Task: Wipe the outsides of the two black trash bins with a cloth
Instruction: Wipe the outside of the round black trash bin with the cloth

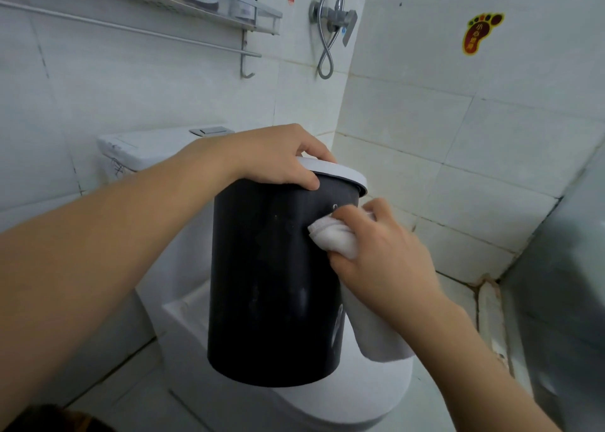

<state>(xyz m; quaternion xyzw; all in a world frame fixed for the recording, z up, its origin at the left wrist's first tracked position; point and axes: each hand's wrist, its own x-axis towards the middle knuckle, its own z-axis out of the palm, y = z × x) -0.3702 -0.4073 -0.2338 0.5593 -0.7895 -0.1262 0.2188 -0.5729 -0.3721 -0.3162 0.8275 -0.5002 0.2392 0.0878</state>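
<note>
In the head view the left hand (275, 159) grips the white rim of the round black plastic trash bin (271, 284), held over the closed white toilet (343, 399). The right hand (386, 251) grasps a bunched white cloth (330, 236) against the bin's upper right side. The wiping step is in hand; next it probably needs a turn of the bin to reach unwiped sides.

We count one black bin (271, 284), one white cloth (334, 236), two hands, left hand (278, 159) and right hand (383, 254), one toilet (343, 405), one shelf (183, 5), two stickers.

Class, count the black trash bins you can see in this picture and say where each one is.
1. The black bin sits on the closed toilet lid, left hand gripping its rim. A second bin may be out of view.
</note>
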